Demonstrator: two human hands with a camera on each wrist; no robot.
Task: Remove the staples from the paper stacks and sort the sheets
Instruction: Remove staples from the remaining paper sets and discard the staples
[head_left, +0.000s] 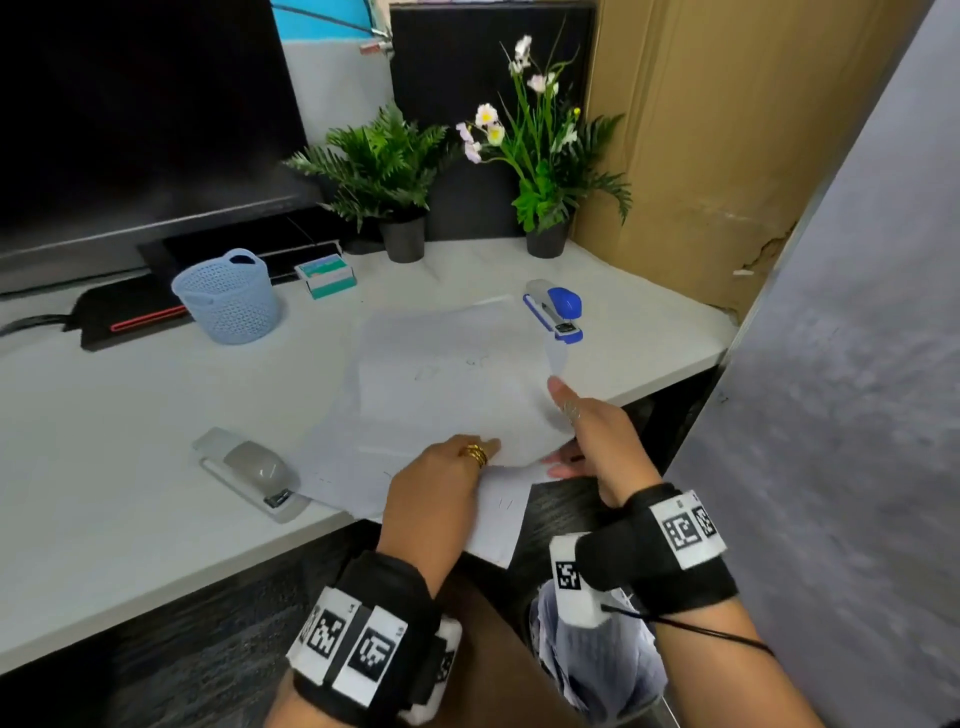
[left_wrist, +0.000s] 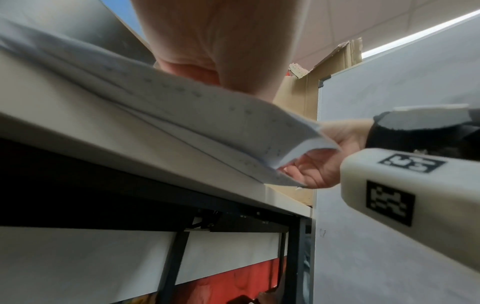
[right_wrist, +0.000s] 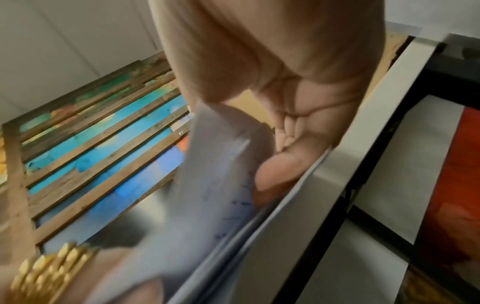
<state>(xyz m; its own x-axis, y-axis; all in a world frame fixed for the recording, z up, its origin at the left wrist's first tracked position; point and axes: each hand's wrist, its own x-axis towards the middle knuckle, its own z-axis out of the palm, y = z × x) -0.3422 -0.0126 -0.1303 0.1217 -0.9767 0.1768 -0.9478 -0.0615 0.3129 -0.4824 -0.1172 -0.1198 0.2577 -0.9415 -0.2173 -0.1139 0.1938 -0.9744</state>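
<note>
We see the left hand (head_left: 436, 483) pressing flat on the papers (head_left: 441, 384) at the desk's (head_left: 130, 457) near edge, while the right hand (head_left: 592, 436) pinches their lifted right corner, thumb on top.

Faint marks on the paper sheets (head_left: 441, 374) are unreadable.

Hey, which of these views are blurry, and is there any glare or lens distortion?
Head view: sharp, desk edge bowed by the wide lens. Left wrist view: ceiling light strip glares. Right wrist view: dim, paper sheets and gold ring smeared.
</note>
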